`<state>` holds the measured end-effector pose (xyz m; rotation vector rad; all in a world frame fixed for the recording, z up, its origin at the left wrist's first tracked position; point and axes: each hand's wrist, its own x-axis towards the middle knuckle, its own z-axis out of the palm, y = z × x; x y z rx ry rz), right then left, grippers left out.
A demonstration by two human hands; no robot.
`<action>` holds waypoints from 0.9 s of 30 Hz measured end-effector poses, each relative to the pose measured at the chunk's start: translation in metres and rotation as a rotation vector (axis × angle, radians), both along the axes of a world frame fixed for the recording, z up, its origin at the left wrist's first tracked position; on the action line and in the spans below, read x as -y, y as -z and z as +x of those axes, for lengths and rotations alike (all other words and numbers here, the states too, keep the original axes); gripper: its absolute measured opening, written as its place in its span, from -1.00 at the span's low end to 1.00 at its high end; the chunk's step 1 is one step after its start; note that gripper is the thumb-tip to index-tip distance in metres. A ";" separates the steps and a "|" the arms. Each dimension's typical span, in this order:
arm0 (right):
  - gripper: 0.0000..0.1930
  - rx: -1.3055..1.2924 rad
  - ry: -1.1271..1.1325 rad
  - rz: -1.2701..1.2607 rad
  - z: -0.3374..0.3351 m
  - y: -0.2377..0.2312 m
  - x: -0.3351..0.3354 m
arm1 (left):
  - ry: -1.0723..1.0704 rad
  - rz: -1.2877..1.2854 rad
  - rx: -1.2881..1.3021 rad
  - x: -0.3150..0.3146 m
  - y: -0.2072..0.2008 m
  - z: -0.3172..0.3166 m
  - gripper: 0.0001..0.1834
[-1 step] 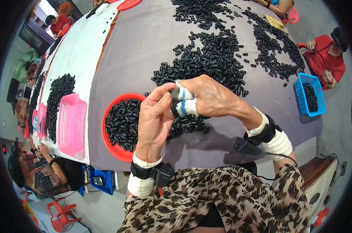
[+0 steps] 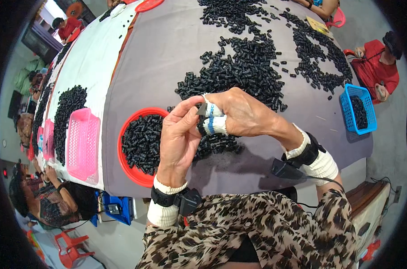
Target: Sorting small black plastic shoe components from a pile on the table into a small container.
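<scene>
My left hand [image 2: 181,134] is raised over the near side of the table, thumb and forefinger pinched together. Whatever is in that pinch is mostly hidden. Against its fingertips my right hand [image 2: 246,112] is closed, with white and blue wraps [image 2: 215,124] around its fingers. A small flat dark grey piece with a pointed end [image 2: 202,109] sticks out of the right fingers beside the left thumb; it looks like a blade. Behind and below both hands lies a big heap of small black cylindrical parts [image 2: 239,67]. Left of my left hand, a red round basin [image 2: 121,154] holds more such parts.
A pink basket [image 2: 83,145] stands on the white-covered table at left, near another black heap [image 2: 70,105]. At the right edge is a blue basket [image 2: 358,130] with black parts. Co-workers sit around, one in red [image 2: 376,62] at right. A cable runs from my right wrist device [image 2: 287,169].
The dark grey pointed piece shows more plainly between my fingers, and my right hand has turned very slightly. At right, the co-worker's lower hand has shifted a little.
</scene>
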<state>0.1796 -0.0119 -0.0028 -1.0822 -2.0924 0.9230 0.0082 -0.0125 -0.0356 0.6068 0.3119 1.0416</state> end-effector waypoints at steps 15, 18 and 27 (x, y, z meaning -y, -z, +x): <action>-0.66 -0.094 0.068 -0.146 0.002 -0.021 0.006 | 0.065 -0.043 0.121 0.003 -0.007 0.003 -0.72; -0.65 -0.086 0.070 -0.140 0.002 -0.021 0.006 | 0.064 -0.036 0.113 0.003 -0.005 0.002 -0.72; -0.64 -0.033 0.039 -0.063 0.002 -0.020 0.005 | 0.035 -0.031 0.051 0.003 -0.004 0.003 -0.73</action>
